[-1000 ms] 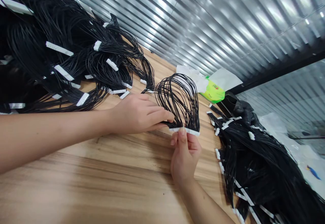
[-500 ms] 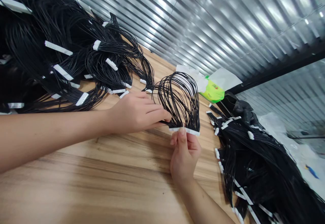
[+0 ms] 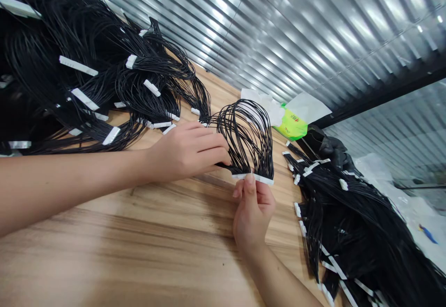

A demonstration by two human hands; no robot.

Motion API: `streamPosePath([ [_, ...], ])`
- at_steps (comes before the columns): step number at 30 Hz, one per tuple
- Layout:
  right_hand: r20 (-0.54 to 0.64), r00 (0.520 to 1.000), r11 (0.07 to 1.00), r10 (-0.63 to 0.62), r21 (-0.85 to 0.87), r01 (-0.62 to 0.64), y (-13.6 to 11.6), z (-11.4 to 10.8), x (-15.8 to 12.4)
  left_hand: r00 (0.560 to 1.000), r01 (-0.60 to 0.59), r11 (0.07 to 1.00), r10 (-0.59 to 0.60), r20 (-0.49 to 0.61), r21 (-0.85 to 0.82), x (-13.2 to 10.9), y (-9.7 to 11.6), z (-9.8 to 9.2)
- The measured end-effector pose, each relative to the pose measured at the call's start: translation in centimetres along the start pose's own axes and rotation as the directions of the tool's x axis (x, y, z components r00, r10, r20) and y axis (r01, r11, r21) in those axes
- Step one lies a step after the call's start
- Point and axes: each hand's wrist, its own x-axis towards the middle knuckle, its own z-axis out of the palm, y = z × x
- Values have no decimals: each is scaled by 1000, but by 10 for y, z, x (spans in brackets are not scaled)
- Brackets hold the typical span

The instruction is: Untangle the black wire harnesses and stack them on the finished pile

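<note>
A looped bundle of thin black wires (image 3: 245,135) rises from a white connector strip (image 3: 252,178), held over the wooden tabletop (image 3: 104,232). My right hand (image 3: 252,214) pinches that strip between thumb and fingers from below. My left hand (image 3: 186,151) comes in from the left, its fingers closed around the black wires just above the strip. The fingers hide part of the wires' lower run. A large heap of similar wire bundles (image 3: 97,79) with white connectors lies close behind my left hand.
A second heap of black wires with white connectors (image 3: 348,218) lies at the table's right edge. Behind stand a green packet (image 3: 291,123), white paper (image 3: 306,107) and a black bag (image 3: 331,146). A corrugated metal wall (image 3: 278,33) rises beyond the table.
My left hand has slid back leftward along the wires, away from the connector strip's far end. My right hand and the strip have stayed nearly still.
</note>
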Motion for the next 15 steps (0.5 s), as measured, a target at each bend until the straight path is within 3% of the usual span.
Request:
streamPosePath([
  [9, -3, 1000, 999, -25, 36, 25, 1, 0, -1, 999, -42, 998, 43, -16, 44, -3, 1, -2],
  [15, 28, 999, 999, 20, 35, -21, 0, -2, -1, 1000, 23, 1000, -23, -3, 15, -1, 0, 1],
])
